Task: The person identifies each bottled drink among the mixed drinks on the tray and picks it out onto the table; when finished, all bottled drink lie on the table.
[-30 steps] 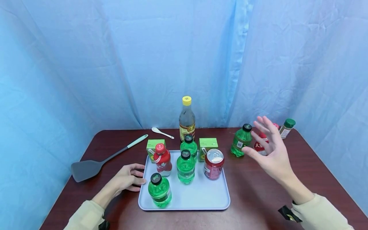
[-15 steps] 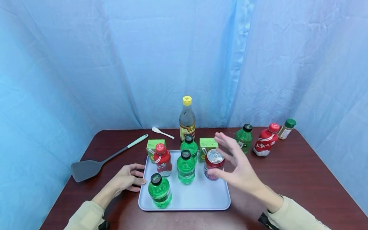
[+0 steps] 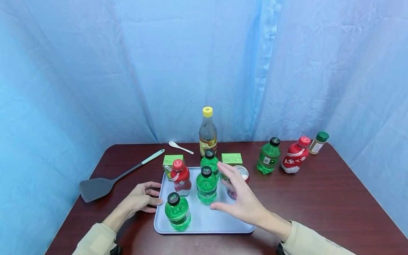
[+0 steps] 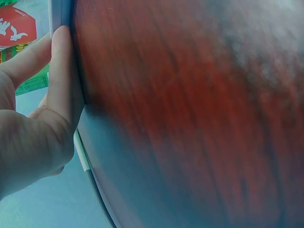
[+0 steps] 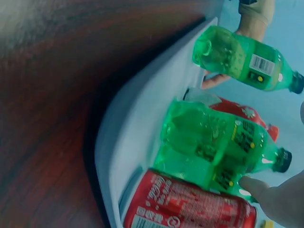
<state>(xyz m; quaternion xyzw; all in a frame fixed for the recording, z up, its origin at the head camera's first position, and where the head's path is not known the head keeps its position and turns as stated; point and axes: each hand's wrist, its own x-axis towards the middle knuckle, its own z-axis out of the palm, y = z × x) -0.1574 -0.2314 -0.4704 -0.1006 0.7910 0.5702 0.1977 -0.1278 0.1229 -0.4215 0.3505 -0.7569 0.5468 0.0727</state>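
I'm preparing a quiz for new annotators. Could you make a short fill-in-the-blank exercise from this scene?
1. The hand touching the edge of the tray is the person's ____ one.
2. The tall bottle behind the tray has a ____ cap.
3. The spoon lying near the spatula is ____.
Missing words: left; yellow; white.

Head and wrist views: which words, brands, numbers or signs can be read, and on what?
"Coca-Cola": red can, right wrist view.
Round arrow sign: same can.
Barcodes: same can, front-left green bottle; digits unreadable.
Too small or blurred to read: the can's fine print; markings on red bottles, other green bottles, yellow-capped bottle, green cartons, green-capped jar.
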